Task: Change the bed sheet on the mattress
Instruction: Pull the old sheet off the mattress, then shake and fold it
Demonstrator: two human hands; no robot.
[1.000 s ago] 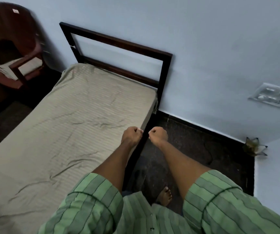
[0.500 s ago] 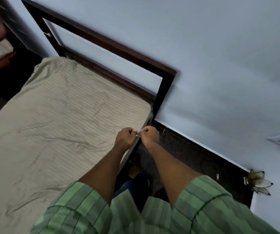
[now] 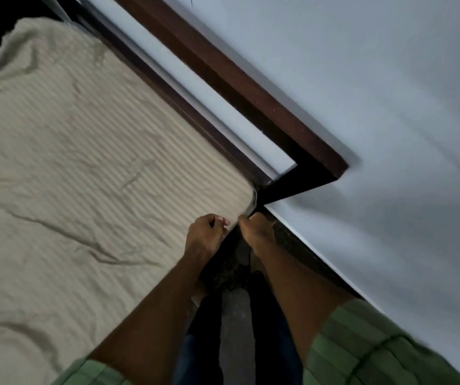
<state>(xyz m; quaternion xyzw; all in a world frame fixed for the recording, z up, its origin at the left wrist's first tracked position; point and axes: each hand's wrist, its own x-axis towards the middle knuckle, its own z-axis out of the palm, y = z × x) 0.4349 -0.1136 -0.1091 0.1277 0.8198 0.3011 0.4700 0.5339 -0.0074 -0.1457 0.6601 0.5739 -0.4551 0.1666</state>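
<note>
A beige striped bed sheet [image 3: 90, 168] covers the mattress, wrinkled toward the near end. Its near right corner [image 3: 246, 200] sits against the dark wooden headboard [image 3: 251, 87]. My left hand [image 3: 205, 234] is curled into a fist over the sheet's right edge, with nothing visibly in it. Just right of it, my right hand [image 3: 259, 230] reaches down beside the mattress, and its curled fingertips pinch the sheet's hanging edge close to that corner. Both forearms come out of green striped sleeves.
A pale blue wall [image 3: 376, 120] runs close along the right side of the bed. Between the bed and the wall is a narrow strip of dark floor [image 3: 235, 315], where my legs stand. The bed frame's dark side rail lies under my hands.
The view has swung closer to the headboard corner and tilted. Both hands moved forward from the bed's side to the sheet's edge near the corner; the right one now touches it.
</note>
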